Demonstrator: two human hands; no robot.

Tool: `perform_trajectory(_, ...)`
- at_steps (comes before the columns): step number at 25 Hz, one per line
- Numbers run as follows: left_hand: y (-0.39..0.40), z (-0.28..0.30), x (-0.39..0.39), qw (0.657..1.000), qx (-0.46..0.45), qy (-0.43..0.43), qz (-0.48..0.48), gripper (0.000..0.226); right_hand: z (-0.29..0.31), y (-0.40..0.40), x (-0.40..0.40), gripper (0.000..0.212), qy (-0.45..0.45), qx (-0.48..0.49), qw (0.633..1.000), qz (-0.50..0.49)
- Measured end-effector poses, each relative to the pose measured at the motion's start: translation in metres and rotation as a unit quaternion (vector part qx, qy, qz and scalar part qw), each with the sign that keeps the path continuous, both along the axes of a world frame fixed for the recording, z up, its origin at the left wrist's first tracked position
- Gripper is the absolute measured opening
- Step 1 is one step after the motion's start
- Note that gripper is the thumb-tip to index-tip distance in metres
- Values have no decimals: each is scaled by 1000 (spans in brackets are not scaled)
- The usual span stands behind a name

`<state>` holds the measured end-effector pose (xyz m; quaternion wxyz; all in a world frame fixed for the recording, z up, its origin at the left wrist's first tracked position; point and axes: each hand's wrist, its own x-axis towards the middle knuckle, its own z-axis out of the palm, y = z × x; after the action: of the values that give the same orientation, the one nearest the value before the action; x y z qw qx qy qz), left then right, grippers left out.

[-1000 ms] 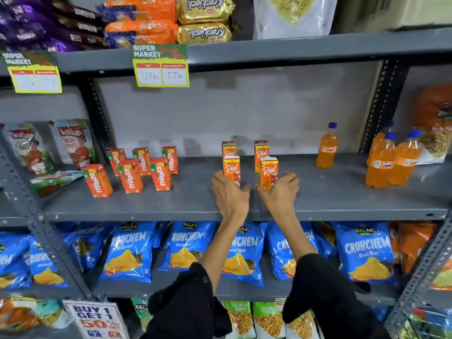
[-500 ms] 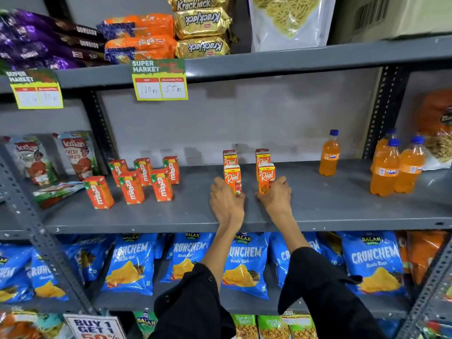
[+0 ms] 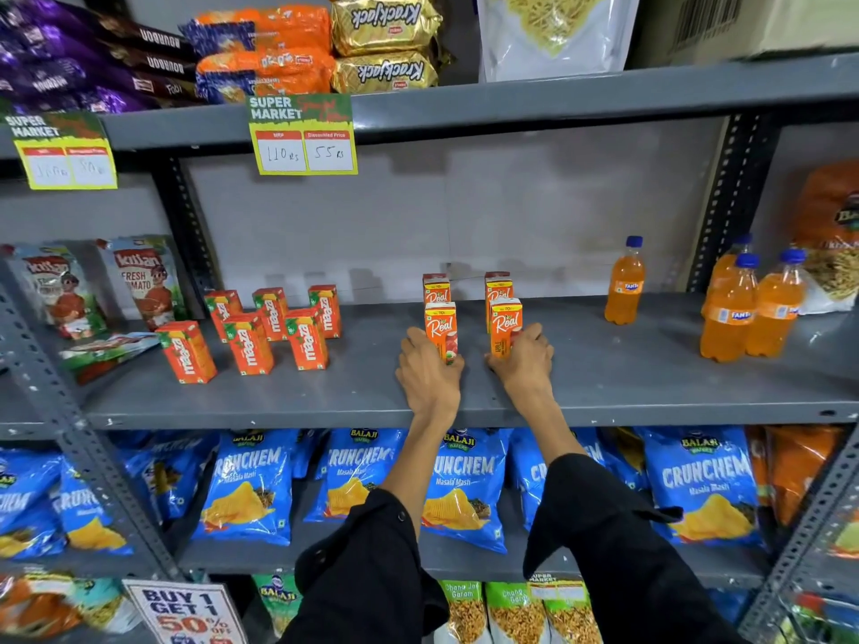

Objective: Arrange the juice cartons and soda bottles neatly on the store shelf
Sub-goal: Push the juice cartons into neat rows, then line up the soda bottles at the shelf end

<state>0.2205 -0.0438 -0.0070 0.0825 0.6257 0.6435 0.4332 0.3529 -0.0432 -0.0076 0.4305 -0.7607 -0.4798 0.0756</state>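
On the grey middle shelf (image 3: 627, 388) stand two rows of orange Real juice cartons. My left hand (image 3: 430, 371) grips the base of the front left Real carton (image 3: 440, 325). My right hand (image 3: 523, 362) grips the base of the front right Real carton (image 3: 505, 323). Two more Real cartons (image 3: 436, 290) stand upright behind them near the back wall. Several orange Maaza cartons (image 3: 260, 332) stand in loose rows to the left. One Fanta bottle (image 3: 625, 283) stands alone to the right. A cluster of three Fanta bottles (image 3: 748, 309) is at the far right.
Tomato sauce pouches (image 3: 139, 281) lean at the far left of the shelf. A snack bag (image 3: 832, 234) sits behind the right bottles. Price tags (image 3: 302, 134) hang from the upper shelf's edge. Blue chip bags (image 3: 460, 485) fill the shelf below.
Both hands have moved forward from the shelf's front and closed around the bases of the two front Real cartons. The camera has tilted slightly, so the shelf sits lower in view.
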Motion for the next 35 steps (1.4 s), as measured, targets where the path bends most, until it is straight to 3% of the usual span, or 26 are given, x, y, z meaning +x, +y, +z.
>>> perform_trajectory(6, 0, -3, -1, 1000, 13, -6, -3, 68, 1, -4, -3, 78, -5, 8, 1000, 6)
perform_trajectory(10, -13, -7, -3, 996, 57, -72, 14, 97, -5, -28, 11, 82, 20, 94, 995, 24)
perform_trajectory(15, -45, -27, 39, 968, 209, -130, -53, 56, -8, -74, 82, 39, -13, 245, 968, -46)
perform_trajectory(18, -68, -20, 111, 954, 215, -153, -139, 37, 0, -96, 151, 21, -31, 309, 943, -116)
perform_trajectory(21, -85, -10, 194, 951, 181, -158, -193, 33, 10, -110, 218, 25, -29, 339, 922, -186)
perform_trajectory(25, -99, 0, 293, 946, 97, -200, -235, 44, 24, -113, 280, 48, -21, 294, 929, -224)
perform_trajectory(29, -96, 6, 359, 950, 36, -206, -230, 64, 8, -107, 334, 55, 80, 205, 969, -113)
perform_trajectory(32, -84, 9, 383, 963, -6, -162, -215, 63, 3, -101, 357, 41, 140, 108, 984, -2)
perform_trajectory(35, -76, 9, 394, 971, -20, -133, -195, 61, 8, -87, 365, 34, 72, 38, 997, 17)
